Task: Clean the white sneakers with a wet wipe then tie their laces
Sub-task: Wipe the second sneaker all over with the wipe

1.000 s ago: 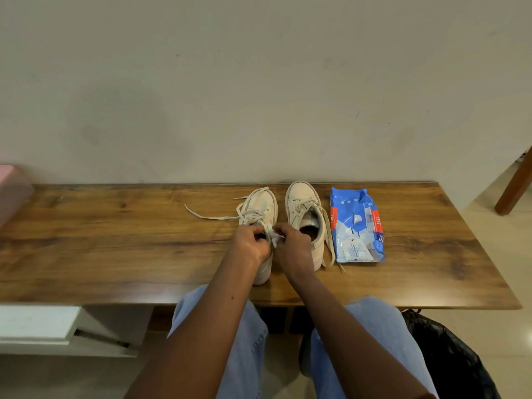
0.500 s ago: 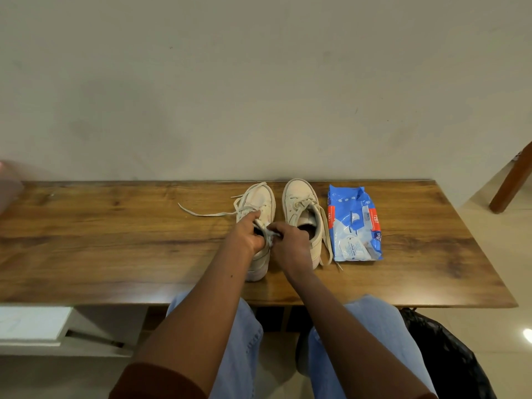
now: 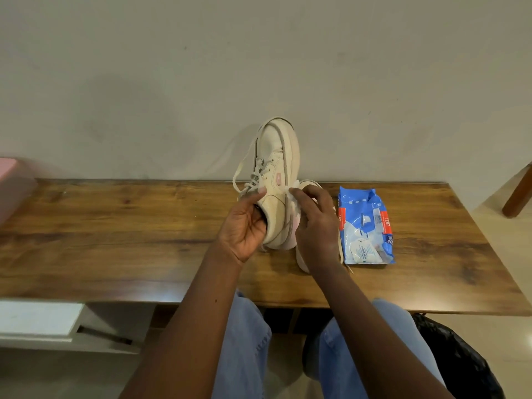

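Note:
My left hand (image 3: 244, 226) grips a white sneaker (image 3: 277, 174) by its opening and holds it lifted above the table, toe up and sole side facing right. Its loose laces (image 3: 244, 168) hang down on the left. My right hand (image 3: 313, 223) pinches a white wet wipe (image 3: 294, 201) against the sneaker's sole edge. The second white sneaker (image 3: 309, 185) stands on the wooden table (image 3: 129, 234) behind my right hand and is mostly hidden by it.
A blue pack of wet wipes (image 3: 364, 226) lies on the table just right of the sneakers. A wall runs along the table's far edge. A pink object (image 3: 13, 182) sits at the far left. A black bag (image 3: 457, 361) lies by my right knee.
The left sneaker stood on the table with both hands at its opening. Now my left hand has lifted it and tipped it toe up, and my right hand presses the wipe to its side.

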